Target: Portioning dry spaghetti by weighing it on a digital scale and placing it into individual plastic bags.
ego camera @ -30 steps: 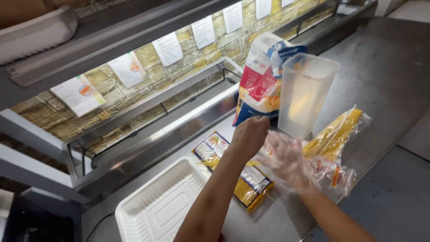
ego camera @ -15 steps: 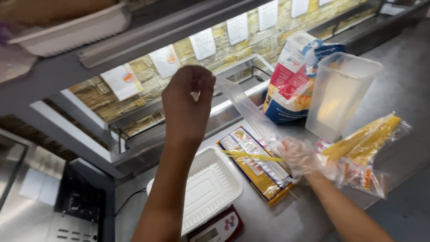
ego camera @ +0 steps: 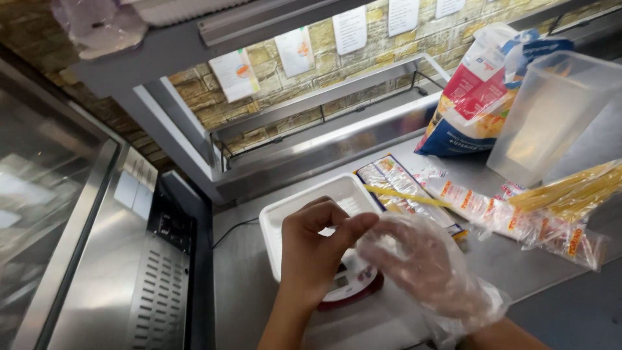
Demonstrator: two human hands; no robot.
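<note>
Clear plastic glove (ego camera: 424,259), loose and crinkled, already over right hand (ego camera: 421,262), fingers spread, gripping nothing. Bare left hand (ego camera: 314,249) just beside it, grip pinching glove edge near fingertips, apparently tugging it snug; left hand itself ungloved. Beneath both: white foam tray (ego camera: 291,214) set on small red-rimmed scale (ego camera: 353,288), tray empty. To the right on steel bench (ego camera: 518,266): opened spaghetti packet (ego camera: 564,207), flat pasta packet (ego camera: 398,188), tall clear container (ego camera: 551,116), upright paper bag (ego camera: 470,91). Weighing judged not begun.
</note>
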